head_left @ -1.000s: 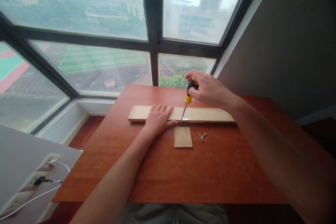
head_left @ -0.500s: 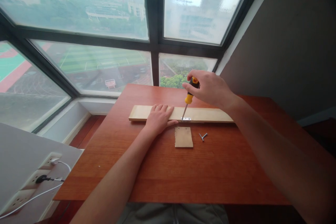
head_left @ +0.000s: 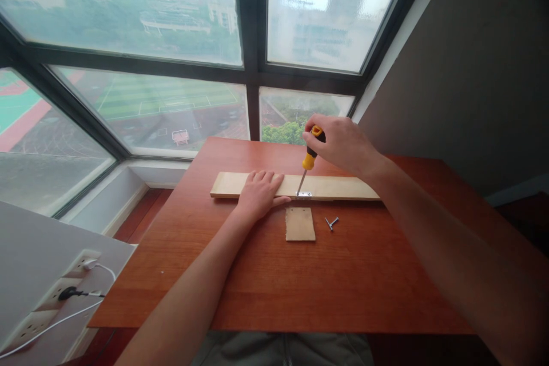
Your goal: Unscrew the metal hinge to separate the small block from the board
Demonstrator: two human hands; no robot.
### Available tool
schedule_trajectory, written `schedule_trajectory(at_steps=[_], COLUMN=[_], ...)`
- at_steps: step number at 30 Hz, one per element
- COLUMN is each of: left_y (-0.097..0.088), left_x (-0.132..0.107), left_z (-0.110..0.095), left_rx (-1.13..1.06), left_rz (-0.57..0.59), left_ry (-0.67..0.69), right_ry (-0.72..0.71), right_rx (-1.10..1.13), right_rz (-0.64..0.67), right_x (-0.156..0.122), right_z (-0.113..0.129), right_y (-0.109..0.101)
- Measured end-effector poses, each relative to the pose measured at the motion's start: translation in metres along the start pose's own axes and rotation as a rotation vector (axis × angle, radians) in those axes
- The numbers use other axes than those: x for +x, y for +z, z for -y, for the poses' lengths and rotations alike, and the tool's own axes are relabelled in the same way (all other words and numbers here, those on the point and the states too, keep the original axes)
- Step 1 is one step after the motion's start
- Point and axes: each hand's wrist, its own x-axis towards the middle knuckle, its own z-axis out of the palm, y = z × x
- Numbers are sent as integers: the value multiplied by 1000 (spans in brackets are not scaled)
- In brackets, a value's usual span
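Note:
A long pale wooden board [head_left: 338, 187] lies crosswise on the reddish-brown table [head_left: 274, 286]. My left hand [head_left: 259, 191] presses down on it left of the middle, fingers stretched out flat and thumb along the front edge. In my right hand [head_left: 338, 140] is a yellow and black screwdriver [head_left: 308, 159], gripped by its handle and slightly tilted. Its tip meets the left part of a small metal hinge [head_left: 304, 195] at the board's front edge. Just in front of the hinge lies a small wooden piece [head_left: 300, 225] with two holes near its far edge.
Several loose screws [head_left: 331, 223] lie right of the small wooden piece. Large windows [head_left: 171, 103] stand behind the table. Wall sockets [head_left: 64, 291] with plugged-in cables are at the lower left, and a grey wall [head_left: 472, 68] rises on the right.
My right hand's fingers and thumb have shifted slightly around the screwdriver handle, which has turned a little. The left hand, board and loose screws stay where they were.

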Motion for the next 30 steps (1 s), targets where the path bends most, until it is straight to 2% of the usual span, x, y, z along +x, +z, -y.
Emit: schedule_trajectory(at_steps=[4,10,16,22,27,30], left_y=[0,-1,-1,-1,-2,-2], left_x=[0,0,-1,-1,0,0], left_z=[0,-1,-1,-1,-1,-1], left_rx=[3,9,6,-2,-13,-16], left_rz=[-5,4,1,-3,1,11], left_ry=[3,-4,-5,-7,2,8], right_ry=[-56,42,-28,40,-40,-33], right_rx=[103,-44,103,-31,119,107], right_rz=[31,-10,21,-25,12,7], right_x=[0,-1,-1,0,0,0], right_z=[-3,1,0,3,3,3], right_y=[1,1,2,2,3,2])
